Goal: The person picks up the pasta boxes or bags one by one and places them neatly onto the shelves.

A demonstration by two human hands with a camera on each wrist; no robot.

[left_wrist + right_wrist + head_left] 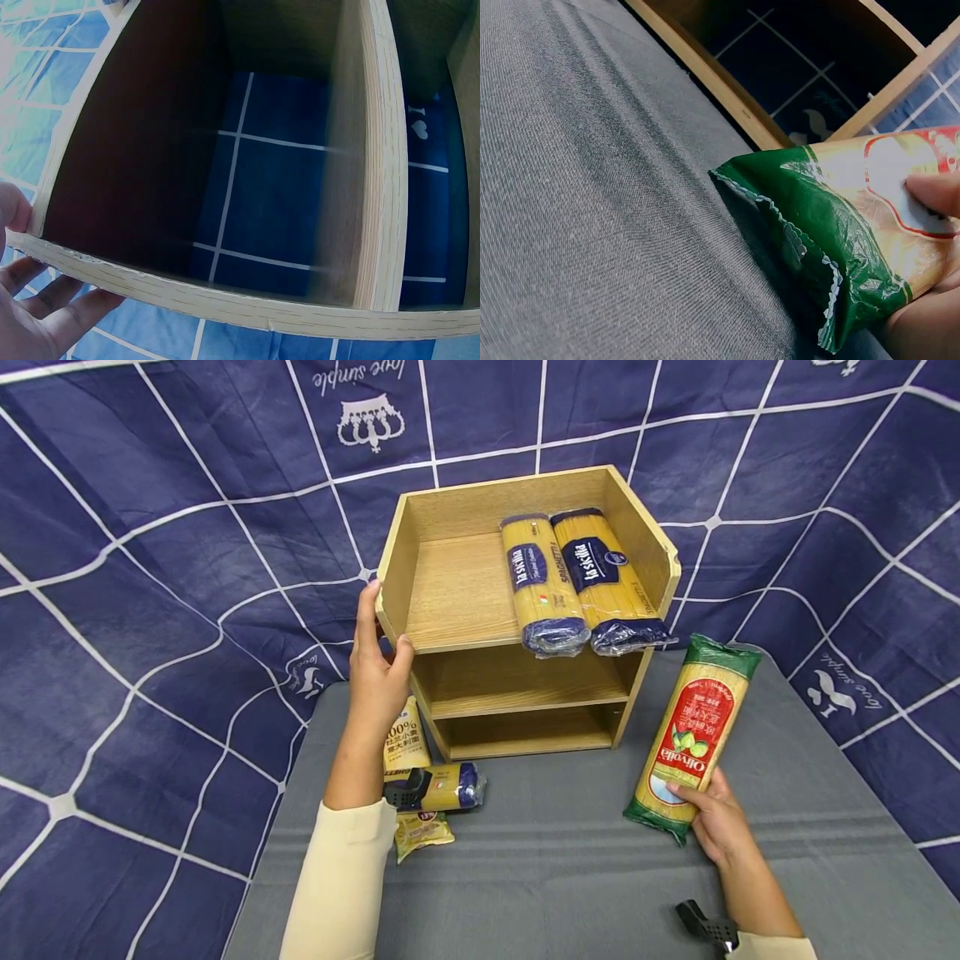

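My left hand (pixel 377 681) grips the front left corner of a wooden shelf unit (pixel 465 647); in the left wrist view its thumb and fingers lie on either side of the board's edge. On the unit's top lie two blue-labelled spaghetti packs, a left one (pixel 542 581) and a right one (pixel 609 578), side by side against the right wall. At the right, my right hand (pixel 722 820) holds a pack of spaghetti (pixel 697 735) with green ends and a red label by its lower part, thumb on top. In the right wrist view, the pack's green end (pixel 817 240) hangs over the grey cloth.
Left of the unit, partly behind my left arm, lie a yellow pasta bag (pixel 407 739), another blue-ended spaghetti pack (pixel 453 787) and a small yellow packet (pixel 422 833). Grey cloth (pixel 540 860) covers the table. Blue checked fabric (pixel 187 610) hangs around it.
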